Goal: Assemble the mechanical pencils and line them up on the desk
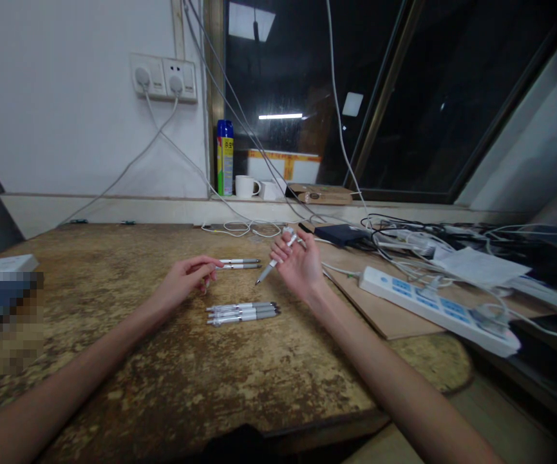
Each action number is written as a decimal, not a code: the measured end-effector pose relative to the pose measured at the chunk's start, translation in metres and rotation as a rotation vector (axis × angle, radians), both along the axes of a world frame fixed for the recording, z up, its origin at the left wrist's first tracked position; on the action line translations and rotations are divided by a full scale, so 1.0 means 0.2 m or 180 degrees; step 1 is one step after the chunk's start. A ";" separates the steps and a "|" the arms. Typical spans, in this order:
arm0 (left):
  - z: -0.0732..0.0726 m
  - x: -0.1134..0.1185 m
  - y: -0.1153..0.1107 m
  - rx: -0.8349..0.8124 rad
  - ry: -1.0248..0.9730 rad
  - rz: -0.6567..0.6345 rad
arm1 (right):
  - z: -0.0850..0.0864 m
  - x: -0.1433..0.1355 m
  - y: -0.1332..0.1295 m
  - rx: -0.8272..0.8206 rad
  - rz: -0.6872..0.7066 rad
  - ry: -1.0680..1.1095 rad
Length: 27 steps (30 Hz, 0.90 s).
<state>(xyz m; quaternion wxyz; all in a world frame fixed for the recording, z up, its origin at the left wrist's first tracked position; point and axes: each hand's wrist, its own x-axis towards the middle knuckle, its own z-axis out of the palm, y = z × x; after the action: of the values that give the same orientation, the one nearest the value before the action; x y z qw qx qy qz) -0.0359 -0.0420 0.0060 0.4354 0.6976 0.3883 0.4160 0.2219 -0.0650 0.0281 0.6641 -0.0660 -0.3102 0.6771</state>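
Note:
My right hand point(302, 265) is closed around a white-and-grey pen point(266, 272), palm turned up. The pen slants with its grey tip down to the left, above the tabletop. My left hand point(191, 277) is to the left, its index finger stretched out to the near ends of a small pair of pens point(240, 263) lying side by side. Its other fingers are loosely bent, and I cannot tell whether the fingertip presses on those pens. Closer to me, a row of several similar pens point(242, 313) lies together, grey tips to the right.
The worn wooden table point(201, 386) carries a white power strip point(437, 309) on a brown board point(379, 316) at right, beside tangled cables point(404, 245). A dark flat box point(339, 234) is behind. A spray can point(225, 158) and white mug point(246, 186) stand on the sill.

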 end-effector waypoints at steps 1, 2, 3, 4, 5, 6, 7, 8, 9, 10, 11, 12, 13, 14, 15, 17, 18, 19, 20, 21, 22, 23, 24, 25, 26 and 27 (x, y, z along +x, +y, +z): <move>0.00 0.00 0.00 0.0007 0.0013 0.0008 | 0.00 0.00 0.00 0.0001 0.0023 0.0014; 0.01 0.00 -0.01 0.0016 0.0033 0.0022 | 0.00 0.00 0.00 0.0000 0.0044 0.0029; 0.01 0.00 -0.01 0.0031 0.0076 0.0043 | 0.00 0.00 -0.01 -0.0001 0.0062 0.0042; 0.01 0.00 -0.01 0.0063 0.0151 0.0076 | 0.00 0.00 -0.01 -0.0004 0.0072 0.0050; 0.01 -0.01 -0.02 0.0109 0.0256 0.0120 | 0.00 0.00 -0.01 -0.0007 0.0069 0.0051; 0.02 -0.01 -0.02 0.0172 0.0380 0.0181 | 0.00 0.00 -0.01 -0.0012 0.0057 0.0041; 0.02 -0.01 -0.03 0.0243 0.0516 0.0249 | 0.00 0.00 -0.01 -0.0018 0.0038 0.0021; 0.02 -0.02 -0.03 0.0321 0.0650 0.0314 | 0.00 0.00 -0.01 -0.0025 0.0018 -0.0008; 0.02 -0.02 -0.04 0.0402 0.0768 0.0363 | 0.01 0.00 -0.01 -0.0028 0.0001 -0.0038; 0.02 -0.02 -0.04 0.0485 0.0866 0.0395 | 0.01 0.00 -0.01 -0.0022 -0.0007 -0.0063; 0.01 -0.03 -0.04 0.0567 0.0950 0.0412 | 0.01 -0.01 -0.01 -0.0007 -0.0003 -0.0078; 0.01 -0.03 -0.04 0.0646 0.1020 0.0422 | 0.01 -0.01 -0.01 0.0014 0.0005 -0.0082; 0.00 -0.03 -0.04 0.0716 0.1076 0.0427 | 0.02 -0.01 -0.02 0.0030 0.0006 -0.0078; 0.00 -0.03 -0.04 0.0776 0.1116 0.0436 | 0.02 -0.01 -0.02 0.0035 -0.0004 -0.0076; -0.01 -0.04 -0.03 0.0829 0.1151 0.0450 | 0.02 -0.01 -0.02 0.0023 -0.0026 -0.0083; -0.01 -0.04 -0.03 0.0924 0.1218 0.0480 | 0.03 -0.02 -0.03 -0.0025 -0.0094 -0.0124; -0.01 -0.04 -0.03 0.0967 0.1252 0.0496 | 0.03 -0.02 -0.03 -0.0046 -0.0130 -0.0151; -0.01 -0.04 -0.04 0.1001 0.1289 0.0511 | 0.02 -0.02 -0.02 -0.0059 -0.0160 -0.0179; -0.01 -0.04 -0.04 0.1018 0.1326 0.0523 | 0.02 -0.01 -0.02 -0.0060 -0.0185 -0.0199; -0.01 -0.04 -0.04 0.1022 0.1354 0.0530 | 0.02 -0.01 -0.01 -0.0058 -0.0201 -0.0214; -0.01 -0.04 -0.04 0.1016 0.1375 0.0527 | 0.01 -0.01 -0.01 -0.0054 -0.0211 -0.0219; -0.01 -0.03 -0.04 0.1010 0.1390 0.0529 | 0.01 -0.01 -0.01 -0.0053 -0.0213 -0.0215; -0.01 -0.03 -0.04 0.1004 0.1402 0.0526 | 0.01 -0.01 0.00 -0.0051 -0.0207 -0.0200; -0.01 -0.03 -0.04 0.1002 0.1410 0.0527 | 0.01 -0.01 0.00 -0.0050 -0.0197 -0.0175; -0.01 -0.04 -0.04 0.1002 0.1420 0.0521 | 0.01 -0.01 0.00 -0.0051 -0.0186 -0.0147; -0.01 -0.04 -0.04 0.1003 0.1431 0.0518 | 0.01 -0.01 0.00 -0.0049 -0.0173 -0.0123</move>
<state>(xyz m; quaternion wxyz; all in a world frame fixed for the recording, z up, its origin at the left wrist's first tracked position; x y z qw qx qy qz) -0.0432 -0.0493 0.0035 0.1898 0.7979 0.4603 0.3397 0.2190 -0.0658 0.0298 0.6756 -0.0925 -0.3158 0.6597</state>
